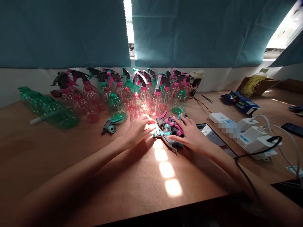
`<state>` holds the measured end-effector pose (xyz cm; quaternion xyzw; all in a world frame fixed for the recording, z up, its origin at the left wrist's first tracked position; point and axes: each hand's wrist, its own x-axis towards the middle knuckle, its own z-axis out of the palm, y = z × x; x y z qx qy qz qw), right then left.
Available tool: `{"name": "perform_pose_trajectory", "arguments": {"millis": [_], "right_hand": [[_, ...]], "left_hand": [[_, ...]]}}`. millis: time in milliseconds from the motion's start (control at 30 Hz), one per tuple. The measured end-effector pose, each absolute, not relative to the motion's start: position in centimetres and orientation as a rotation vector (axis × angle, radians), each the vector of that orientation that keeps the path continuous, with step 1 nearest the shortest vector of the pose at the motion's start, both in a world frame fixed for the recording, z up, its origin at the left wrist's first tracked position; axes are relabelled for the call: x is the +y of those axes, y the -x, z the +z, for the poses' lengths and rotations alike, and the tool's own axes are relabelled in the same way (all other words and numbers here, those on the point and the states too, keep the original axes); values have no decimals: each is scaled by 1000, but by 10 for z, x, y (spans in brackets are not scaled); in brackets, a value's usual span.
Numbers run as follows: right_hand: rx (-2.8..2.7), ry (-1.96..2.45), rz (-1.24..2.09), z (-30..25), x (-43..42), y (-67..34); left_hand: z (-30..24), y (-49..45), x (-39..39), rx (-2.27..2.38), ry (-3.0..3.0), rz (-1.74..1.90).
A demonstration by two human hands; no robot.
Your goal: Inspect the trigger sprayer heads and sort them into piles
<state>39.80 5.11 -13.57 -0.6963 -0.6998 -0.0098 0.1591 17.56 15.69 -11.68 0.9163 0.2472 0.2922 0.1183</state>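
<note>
Okay, the hands are apart on the wooden desk (71,151); the right hand (191,134) lies spread over a heap of pink-and-teal trigger sprayer heads (168,128), whether gripping I can't tell; the left hand (138,130), open, reaches just beside it. A loose sprayer head (110,127) lies further left; behind stand assembled spray bottles (139,105); a tablet (214,135) sits right.

I saw teal curtains (61,31) at twelve o'clock. The spray triggers (167,130) nearest me were grey, pink and teal; the bottles (48,110) at nine o'clock were green.
</note>
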Motion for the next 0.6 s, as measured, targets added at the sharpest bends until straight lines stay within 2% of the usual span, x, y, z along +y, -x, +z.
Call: {"name": "perform_pose_trajectory", "arguments": {"millis": [233,400,600], "right_hand": [[-2124,1862,-60,-133,31,-379],[-2002,1852,-153,-142,41,-389],[-1911,1996,-77,-146,61,-390]], "left_hand": [[-127,-128,134,856,-2614,815],[-135,-157,119,646,-2696,733],[-151,-198,103,751,-2732,541]]}}
